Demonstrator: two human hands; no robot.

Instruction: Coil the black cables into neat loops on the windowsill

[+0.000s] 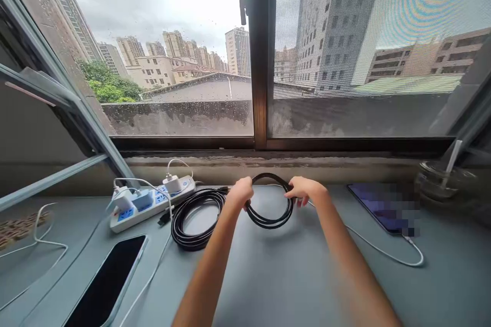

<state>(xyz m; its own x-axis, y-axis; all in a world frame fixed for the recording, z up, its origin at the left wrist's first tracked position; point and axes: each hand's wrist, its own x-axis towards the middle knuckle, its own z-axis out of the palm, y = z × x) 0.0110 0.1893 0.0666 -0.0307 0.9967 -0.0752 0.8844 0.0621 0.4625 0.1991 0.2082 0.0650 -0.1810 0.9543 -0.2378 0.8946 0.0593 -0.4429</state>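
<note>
Between my two hands is a coiled black cable (268,224), a loop of a few turns raised a little over the grey table (264,286). My left hand (241,193) is closed around the loop's left side. On the loop's right side, my right hand (307,189) grips it between thumb and fingers; some of those fingers are hidden. A second, thicker black cable coil (180,232) lies on the table just left of my left hand, and my left forearm covers part of it.
A white power strip (153,207) with chargers and white cords lies at the left. In front of it is a phone (109,281). To the right are a tablet (383,207) on a white charging cable (387,255) and a glass jar (441,184). Behind the table stands a window (261,61).
</note>
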